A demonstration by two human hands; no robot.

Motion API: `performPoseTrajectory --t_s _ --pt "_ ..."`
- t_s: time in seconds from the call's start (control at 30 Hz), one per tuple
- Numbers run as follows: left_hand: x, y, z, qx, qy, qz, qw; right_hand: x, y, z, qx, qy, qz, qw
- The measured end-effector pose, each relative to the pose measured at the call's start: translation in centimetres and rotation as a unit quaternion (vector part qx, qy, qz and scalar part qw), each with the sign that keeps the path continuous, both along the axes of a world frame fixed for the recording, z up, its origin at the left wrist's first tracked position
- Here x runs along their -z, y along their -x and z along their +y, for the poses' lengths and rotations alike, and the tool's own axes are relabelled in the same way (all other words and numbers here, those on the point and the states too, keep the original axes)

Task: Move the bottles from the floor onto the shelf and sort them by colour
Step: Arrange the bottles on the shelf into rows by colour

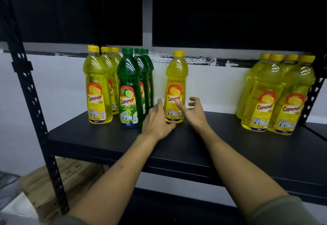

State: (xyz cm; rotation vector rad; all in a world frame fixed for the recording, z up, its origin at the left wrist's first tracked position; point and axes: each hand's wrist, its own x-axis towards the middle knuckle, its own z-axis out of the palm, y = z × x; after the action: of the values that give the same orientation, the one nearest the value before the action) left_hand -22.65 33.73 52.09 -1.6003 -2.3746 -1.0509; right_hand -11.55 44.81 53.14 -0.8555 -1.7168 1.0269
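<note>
Both arms reach over the front edge of the black shelf (194,146) toward a lone yellow bottle (176,86) standing upright near the middle. The left hand (157,118) lies just to that bottle's left, palm down, its fingers (160,103) straight and relaxed and grasping nothing; its thumb side sits right at the bottle's base, though I cannot tell whether it touches. The right hand (193,111) hangs just to the bottle's right with its fingers (192,100) spread and loosely curved, released, while its thumb (179,105) crosses in front of the lower label; real contact there is unclear.

Past the left hand's fingers, very near them, stand three green bottles (130,90) in a file running back toward the wall, the front one almost against the knuckles. Further left again are three yellow bottles on the left (98,86), also in a file, beside the green ones. Well off beyond the right hand's fingers, at the shelf's far end, a cluster of four yellow bottles on the right (276,93) crowds together. That makes eight yellow and three green, all upright, caps on.

Below the shelf, down to the left, lie cardboard boxes (58,177) behind the perforated black upright (33,100).
</note>
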Motion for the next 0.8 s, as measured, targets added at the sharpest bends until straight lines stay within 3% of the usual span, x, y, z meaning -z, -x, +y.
performPoseTrajectory --t_s 0.07,0.17,0.37,0.5,0.63,0.8 --pt "0.3 -1.5 -0.3 -0.002 -0.057 0.075 0.996 -0.1 -1.5 0.0 0.046 -0.025 -0.013 0.999" --pt "0.8 -3.9 -0.2 0.019 -0.047 0.161 0.986 0.0 -4.8 0.3 0.096 -0.055 -0.026 0.994" --pt "0.9 -8.7 1.7 0.112 -0.034 0.172 0.978 0.3 -14.4 1.8 0.191 -0.164 -0.084 0.964" --pt "0.5 -11.6 4.4 0.163 -0.004 0.177 0.971 0.5 -19.6 2.9 0.296 -0.135 -0.081 0.942" --pt "0.2 -15.2 8.0 0.191 0.054 0.126 0.972 0.7 -20.4 3.5 0.313 -0.099 -0.059 0.943" --pt "0.6 -19.6 13.4 0.243 0.055 -0.125 0.960 0.8 -20.3 4.5 0.284 -0.080 -0.031 0.955"
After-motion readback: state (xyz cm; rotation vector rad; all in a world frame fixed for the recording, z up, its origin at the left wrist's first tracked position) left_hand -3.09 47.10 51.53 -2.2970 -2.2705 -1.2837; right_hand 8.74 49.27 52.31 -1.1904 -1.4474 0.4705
